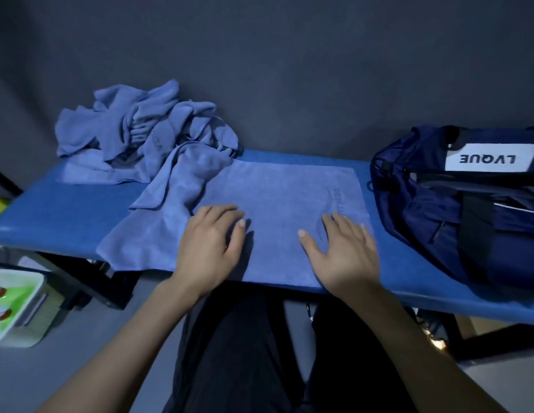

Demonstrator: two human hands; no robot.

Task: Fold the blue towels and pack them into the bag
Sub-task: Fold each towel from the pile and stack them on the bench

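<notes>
Both my hands, left and right, press flat on the towel on the desk, each grip open, holding nothing.

White bin beside blue table

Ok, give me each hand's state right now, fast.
Left hand: open, fingers flat, pressing on the spread towel.
Right hand: open, fingers splayed, pressing flat on the same towel; holding nothing.

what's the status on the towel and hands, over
Left hand and right hand flat on spread towel. Left end bunched. Towel pile waiting. Duffel bag right.
</notes>
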